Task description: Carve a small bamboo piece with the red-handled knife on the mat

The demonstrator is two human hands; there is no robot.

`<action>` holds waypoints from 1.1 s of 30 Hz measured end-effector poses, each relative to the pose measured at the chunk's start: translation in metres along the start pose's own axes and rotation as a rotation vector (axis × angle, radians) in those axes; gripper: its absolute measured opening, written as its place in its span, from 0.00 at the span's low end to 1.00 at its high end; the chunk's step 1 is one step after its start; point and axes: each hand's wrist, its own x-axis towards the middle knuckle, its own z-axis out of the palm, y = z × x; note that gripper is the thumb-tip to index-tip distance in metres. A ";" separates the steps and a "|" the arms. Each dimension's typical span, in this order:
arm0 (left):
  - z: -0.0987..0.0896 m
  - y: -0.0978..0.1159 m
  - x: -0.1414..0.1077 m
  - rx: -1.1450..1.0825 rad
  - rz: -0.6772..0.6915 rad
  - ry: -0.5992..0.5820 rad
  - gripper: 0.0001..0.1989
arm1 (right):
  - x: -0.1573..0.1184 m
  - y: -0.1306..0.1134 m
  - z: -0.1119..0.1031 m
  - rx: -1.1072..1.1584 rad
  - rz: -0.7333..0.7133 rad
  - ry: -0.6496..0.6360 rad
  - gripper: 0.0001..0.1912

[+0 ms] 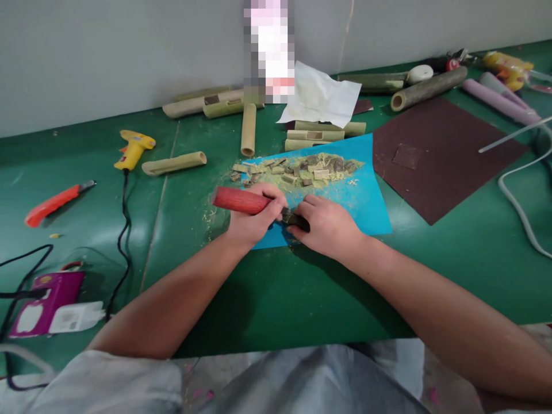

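Note:
My left hand [259, 218] is closed around a carving tool with a thick red wooden handle [239, 200]. The handle points up to the left, and the working end is mostly hidden by my fingers. Close beside it, my right hand [330, 224] grips a dark green bamboo piece [298, 221], which the tool's end seems to meet. Both hands are over the near part of a blue sheet [362, 207]. Just beyond them lies a heap of bamboo chips and shavings [310, 171].
Bamboo tubes [248, 129] lie along the back, some with cut slots. On the left are a yellow glue gun [137, 148], an orange utility knife [58, 204] and a purple box [64, 287] with cables. A dark brown sheet [452, 155] lies right, near a pale cable [517, 201].

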 end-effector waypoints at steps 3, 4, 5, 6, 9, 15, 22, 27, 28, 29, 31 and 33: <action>-0.001 -0.003 -0.001 0.003 0.027 -0.022 0.10 | -0.002 0.000 0.001 -0.014 -0.009 0.005 0.10; -0.002 -0.003 -0.001 0.008 0.043 -0.031 0.11 | -0.002 0.001 0.002 -0.017 -0.016 0.013 0.10; -0.002 -0.004 -0.001 0.015 0.056 -0.039 0.11 | -0.002 0.001 0.003 -0.020 -0.024 0.020 0.11; -0.003 -0.004 -0.001 0.024 0.062 -0.048 0.12 | -0.003 0.001 0.004 -0.022 -0.031 0.027 0.11; -0.003 -0.003 0.000 0.048 0.067 -0.066 0.13 | -0.004 0.003 0.008 -0.034 -0.048 0.048 0.10; -0.004 -0.002 0.001 0.075 0.131 -0.096 0.10 | -0.004 0.007 0.013 -0.046 -0.084 0.084 0.10; -0.003 -0.002 0.001 0.093 0.136 -0.105 0.08 | -0.005 0.010 0.012 -0.044 -0.097 0.081 0.11; -0.003 -0.001 0.001 0.092 0.132 -0.095 0.09 | -0.007 0.010 0.010 -0.059 -0.073 0.088 0.12; -0.002 -0.001 0.001 0.094 0.132 -0.095 0.09 | -0.007 0.009 0.010 -0.065 -0.068 0.086 0.12; -0.002 0.000 0.001 0.096 0.131 -0.095 0.09 | -0.007 0.009 0.010 -0.069 -0.067 0.084 0.12; -0.001 0.000 0.002 0.096 0.135 -0.097 0.09 | -0.007 0.009 0.009 -0.074 -0.069 0.082 0.11; 0.000 0.001 0.003 0.089 0.149 -0.107 0.09 | -0.007 0.008 0.009 -0.074 -0.069 0.080 0.10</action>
